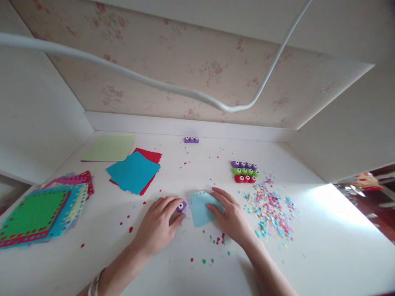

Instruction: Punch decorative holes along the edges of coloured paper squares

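My left hand (159, 224) curls round a small purple paper punch (181, 206) on the white table, fingers bent over it. A light blue paper square (201, 207) lies just right of the punch, with small notches along its top edge. My right hand (230, 216) rests flat on the right side of that sheet, fingers stretched out and pressing it down. Both hands sit near the table's middle, close together.
A stack of punched coloured sheets (43, 209) lies at the left edge. Blue and red squares (133, 172) and a pale green sheet (109, 148) lie behind. Rows of punches (244, 171) stand right of centre, another (191, 139) at the back. Confetti (271, 209) is heaped right.
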`<state>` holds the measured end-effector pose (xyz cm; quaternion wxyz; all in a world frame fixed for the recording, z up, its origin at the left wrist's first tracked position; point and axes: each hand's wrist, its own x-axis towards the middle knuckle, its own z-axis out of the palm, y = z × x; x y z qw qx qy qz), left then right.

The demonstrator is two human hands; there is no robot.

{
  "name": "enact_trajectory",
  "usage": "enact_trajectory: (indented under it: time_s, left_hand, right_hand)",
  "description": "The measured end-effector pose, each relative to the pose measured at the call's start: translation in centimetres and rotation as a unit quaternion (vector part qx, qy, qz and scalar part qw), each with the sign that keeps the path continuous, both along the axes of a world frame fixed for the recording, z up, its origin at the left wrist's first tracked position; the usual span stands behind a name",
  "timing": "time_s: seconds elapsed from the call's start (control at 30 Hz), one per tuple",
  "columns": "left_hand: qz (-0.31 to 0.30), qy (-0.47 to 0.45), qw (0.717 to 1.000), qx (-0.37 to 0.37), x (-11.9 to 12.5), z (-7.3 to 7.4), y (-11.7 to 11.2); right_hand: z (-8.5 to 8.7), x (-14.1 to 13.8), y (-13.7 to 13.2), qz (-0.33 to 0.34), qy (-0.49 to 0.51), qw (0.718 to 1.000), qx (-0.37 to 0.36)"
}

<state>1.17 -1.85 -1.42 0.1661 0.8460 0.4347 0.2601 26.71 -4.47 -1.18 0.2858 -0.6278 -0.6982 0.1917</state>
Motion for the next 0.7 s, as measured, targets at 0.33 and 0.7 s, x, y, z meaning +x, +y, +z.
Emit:
enact_trajectory:
  time_s: [0.33, 0.7]
  left_hand:
    - [-0.012, -0.038, 0.998, -0.042, -0.7, -0.6, 0.2]
    - [-0.005, -0.038, 0.998, -0.052, -0.8, -0.4, 0.2]
  right_hand:
    - [1.5, -1.4, 0.0, -0.121, 0.388, 0.893, -0.191]
    - [1.4, -1.9, 0.1, -0.130, 0.414, 0.878, -0.202]
